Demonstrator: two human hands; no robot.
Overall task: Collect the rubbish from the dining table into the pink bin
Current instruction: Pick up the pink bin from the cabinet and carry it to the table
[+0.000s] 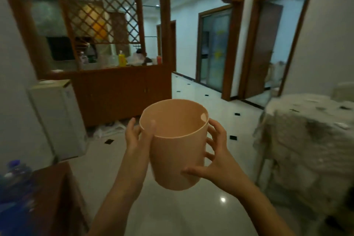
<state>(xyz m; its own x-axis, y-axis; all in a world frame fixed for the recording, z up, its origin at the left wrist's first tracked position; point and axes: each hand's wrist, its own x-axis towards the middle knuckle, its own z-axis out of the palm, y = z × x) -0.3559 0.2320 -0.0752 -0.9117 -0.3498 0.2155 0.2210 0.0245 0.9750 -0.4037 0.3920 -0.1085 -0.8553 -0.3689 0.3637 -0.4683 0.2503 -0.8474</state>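
I hold the pink bin (177, 151) in mid-air in front of me, above the floor, its open mouth tilted toward me; the inside looks empty. My left hand (137, 136) grips the left rim, thumb hooked over the edge into the bin. My right hand (214, 153) clasps the right side, fingers curled round the wall and thumb under the lower part. The dining table (302, 130), draped in a pale lace cloth, stands at the right, with small scraps lying on its top.
A white appliance (57, 119) stands at the left beside a wooden cabinet with a lattice screen (118, 86). A dark wooden surface with blue bottles (17, 182) fills the lower left. White plastic bags (111, 128) lie on the glossy tiled floor (191, 212). Doorways open at the back right.
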